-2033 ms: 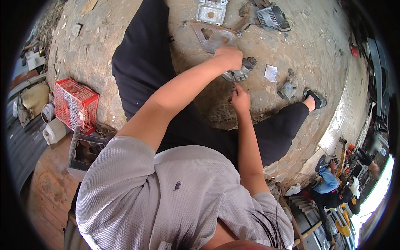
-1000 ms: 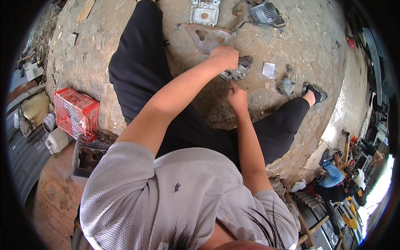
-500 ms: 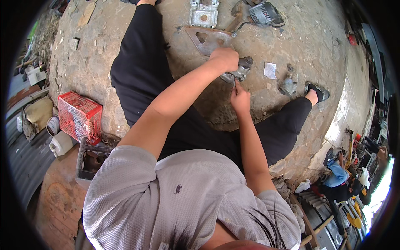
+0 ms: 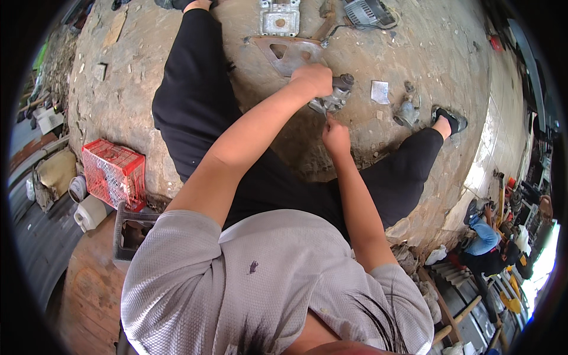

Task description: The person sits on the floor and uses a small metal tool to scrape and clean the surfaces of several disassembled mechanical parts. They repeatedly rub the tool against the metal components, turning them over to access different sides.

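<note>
My left hand (image 4: 313,81) is wrapped round a grey cast-metal machine part (image 4: 333,102) with a dark round end (image 4: 345,79), held just above the ground between my legs. My right hand (image 4: 336,137) is closed just below the part, its thumb and forefinger pinched toward the part's lower edge. What the pinch holds is too small to make out. Behind my left hand a flat, rusty metal plate (image 4: 287,52) with a triangular cutout lies on the ground. To the right lie a silvery square sheet (image 4: 380,92) and a second small metal part (image 4: 407,112).
A pale metal housing (image 4: 279,21) and a finned grey motor-like unit (image 4: 365,13) with a cable lie at the far side. On the left stand a red plastic crate (image 4: 113,173) and a white jug (image 4: 92,213). Another person (image 4: 486,236) is at the right.
The whole view has shifted slightly, moving things up and left. My right fingers look more curled than before at the part's lower edge. My left hand keeps its grip.
</note>
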Available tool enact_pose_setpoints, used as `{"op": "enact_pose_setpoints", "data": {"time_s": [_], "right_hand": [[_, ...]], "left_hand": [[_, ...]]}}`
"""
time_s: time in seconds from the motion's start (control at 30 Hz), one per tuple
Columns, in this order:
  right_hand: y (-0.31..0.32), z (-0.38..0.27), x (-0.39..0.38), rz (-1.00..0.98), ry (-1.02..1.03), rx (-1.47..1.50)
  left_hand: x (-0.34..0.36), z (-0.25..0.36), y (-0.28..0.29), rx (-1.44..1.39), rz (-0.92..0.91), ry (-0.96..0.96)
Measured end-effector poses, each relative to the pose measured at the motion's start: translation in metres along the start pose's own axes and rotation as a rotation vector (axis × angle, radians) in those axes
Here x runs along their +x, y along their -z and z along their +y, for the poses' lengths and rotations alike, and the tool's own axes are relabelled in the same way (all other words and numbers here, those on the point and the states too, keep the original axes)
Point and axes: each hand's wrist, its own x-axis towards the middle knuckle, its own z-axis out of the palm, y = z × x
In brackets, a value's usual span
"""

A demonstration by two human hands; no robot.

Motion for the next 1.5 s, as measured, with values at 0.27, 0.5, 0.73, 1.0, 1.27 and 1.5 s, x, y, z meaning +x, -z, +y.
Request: {"op": "enact_pose_setpoints", "data": {"time_s": [0.27, 0.5, 0.73, 1.0, 1.27, 1.5], "right_hand": [[-0.006, 0.002, -0.004, -0.097, 0.090, 0.023], [0.020, -0.016, -0.013, -0.035, 0.045, -0.126], [0.017, -0.005, -0.017, -0.053, 0.044, -0.186], [0.021, -0.008, -0.020, -0.071, -0.024, -0.152], [0.019, 0.005, -0.016, -0.060, 0.047, -0.124], [0.012, 0.009, -0.009, -0.059, 0.002, -0.084]], "left_hand": [[-0.003, 0.003, 0.004, 0.034, -0.026, -0.006], [-0.001, 0.002, 0.001, 0.049, -0.002, 0.005], [-0.005, 0.004, 0.005, 0.046, -0.014, 0.003], [-0.003, 0.005, 0.004, 0.061, -0.011, -0.003], [-0.001, 0.003, 0.003, 0.044, -0.023, -0.001], [-0.005, 0.007, 0.007, 0.043, -0.039, 0.018]]}}
